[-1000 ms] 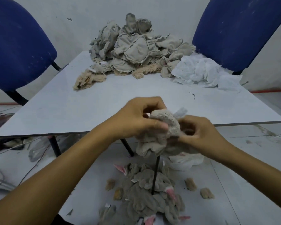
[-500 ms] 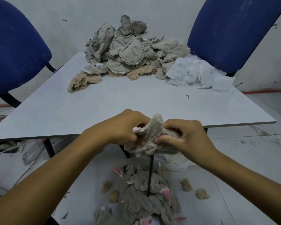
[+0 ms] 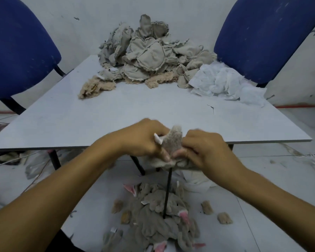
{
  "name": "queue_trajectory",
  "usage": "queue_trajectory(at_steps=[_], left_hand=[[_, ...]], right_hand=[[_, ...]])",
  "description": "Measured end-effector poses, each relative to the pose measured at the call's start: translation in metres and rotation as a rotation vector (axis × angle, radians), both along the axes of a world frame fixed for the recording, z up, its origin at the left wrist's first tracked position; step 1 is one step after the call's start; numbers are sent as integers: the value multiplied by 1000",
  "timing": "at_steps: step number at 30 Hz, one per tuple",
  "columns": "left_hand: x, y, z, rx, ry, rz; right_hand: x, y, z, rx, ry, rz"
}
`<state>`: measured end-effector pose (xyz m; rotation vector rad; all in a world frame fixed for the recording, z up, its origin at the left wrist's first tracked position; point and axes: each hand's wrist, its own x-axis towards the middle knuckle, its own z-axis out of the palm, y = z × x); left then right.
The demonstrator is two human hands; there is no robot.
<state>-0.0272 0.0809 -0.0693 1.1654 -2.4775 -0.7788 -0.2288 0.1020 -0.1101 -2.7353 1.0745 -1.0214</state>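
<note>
Above the grey table edge, left hand and right hand both pinch a soft, light, probably floppy plush piece; best gripped at its seams.

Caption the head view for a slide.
The left hand and right hand grip a fabric piece at the table edge, a fabric heap behind.

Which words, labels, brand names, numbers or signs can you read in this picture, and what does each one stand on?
No text can be read.
White tag on the fuzzy fabric piece, which the left hand and the right hand grip: blurred, nothing legible.
Small white tags in the floor pile: too small to read.
</note>
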Motion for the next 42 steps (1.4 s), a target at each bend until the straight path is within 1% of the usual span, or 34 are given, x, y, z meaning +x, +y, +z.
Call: queue_trajectory(at_steps=[2,3,4,5,6,7,9,10,11,12,13,14,15,16,17,18,20,21,24,25,26,27,29,31,33,36,39,42], left_hand=[[-6,-2,-9,19,-134,-1],[-7,-4,-9,12,-161,1],[-5,-5,-7,24,-144,10],[-3,-4,-2,59,-68,13],[-1,-3,5,93,62,19],[2,-5,12,96,231,43],[10,-13,28,37,562,154],[13,-19,33,17,669,239],[16,-27,36,-2,709,334],[18,-36,36,-33,644,443],[20,-44,31,-79,473,553],[21,-50,22,-139,244,647],[21,-54,13,-207,31,690],[20,-55,4,-283,-77,671],[18,-56,-2,-347,-90,601],[16,-57,-6,-369,-52,510],[7,-61,-12,-323,-18,411],[4,-64,-15,-294,-32,411],[-6,-71,-22,-233,-32,467],[-8,-74,-22,-217,-22,476],[-10,-77,-22,-199,-27,473],[-12,-80,-20,-179,-48,456],[-17,-86,-16,-124,-114,383],[-22,-89,-13,-81,-148,332],[-23,-91,-12,-118,-137,334],[-23,-93,-16,-174,-51,366],[-26,-94,-18,-175,-1,379],[-28,-95,-20,-143,11,387]], right_hand=[[0,-4,-2,71,46,11],[-3,-7,1,93,80,21],[-5,-8,6,130,106,42],[-8,-10,13,197,70,60],[-12,-12,23,283,-24,73],[-15,-14,35,354,-153,76],[-19,-28,60,363,-384,84],[-21,-39,67,342,-454,70],[-20,-51,70,323,-467,26],[-19,-61,70,308,-430,-47],[-17,-70,65,293,-364,-138],[-15,-76,56,266,-290,-220],[-12,-79,45,224,-220,-269],[-10,-82,35,196,-146,-268],[-8,-84,27,203,-61,-220],[-6,-85,21,245,42,-169],[-3,-90,16,331,212,-111],[-3,-93,15,356,215,-97],[-8,-104,15,437,5,-67],[-11,-110,14,401,-52,-116],[-17,-120,12,332,-63,-226],[-22,-128,9,276,-31,-360],[-34,-142,3,285,85,-566],[-41,-149,-8,353,228,-650],[-41,-154,-13,327,295,-652],[-38,-166,-12,309,269,-593],[-37,-175,-14,369,298,-616],[-37,-178,-13,368,258,-659]])
